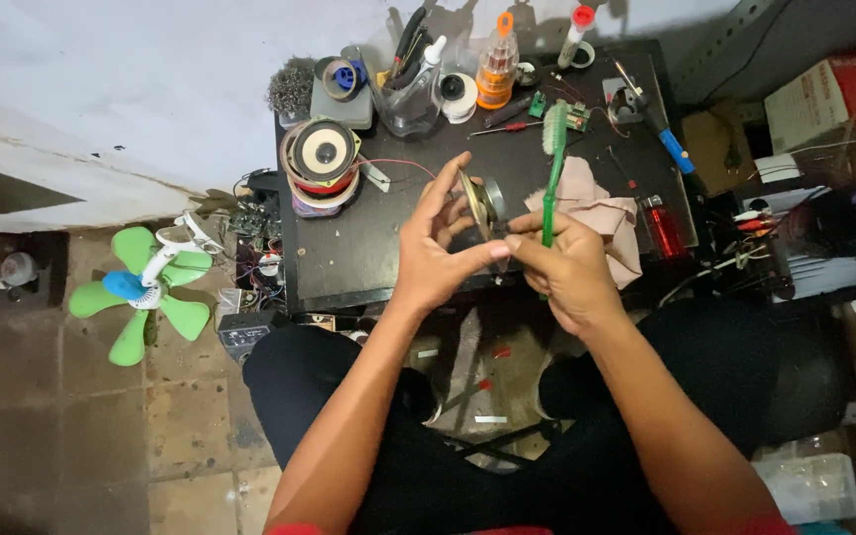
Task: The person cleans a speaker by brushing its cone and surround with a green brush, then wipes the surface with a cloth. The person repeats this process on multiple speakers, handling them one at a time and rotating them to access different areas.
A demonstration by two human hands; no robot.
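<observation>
I'm mid-cleaning: my left hand pinches the small speaker edge-on, my right hand grips the green toothbrush; next, bristles must meet the cone.

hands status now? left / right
Left hand: closed on small round speaker.
Right hand: closed on green toothbrush.

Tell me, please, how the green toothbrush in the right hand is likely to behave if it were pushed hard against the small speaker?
The green toothbrush looks like thin plastic, so it is probably light and might flex along its long handle. The right hand grips only its lower end, so the bristled head may wobble. The small speaker, pinched by the left hand, could twist.
</observation>
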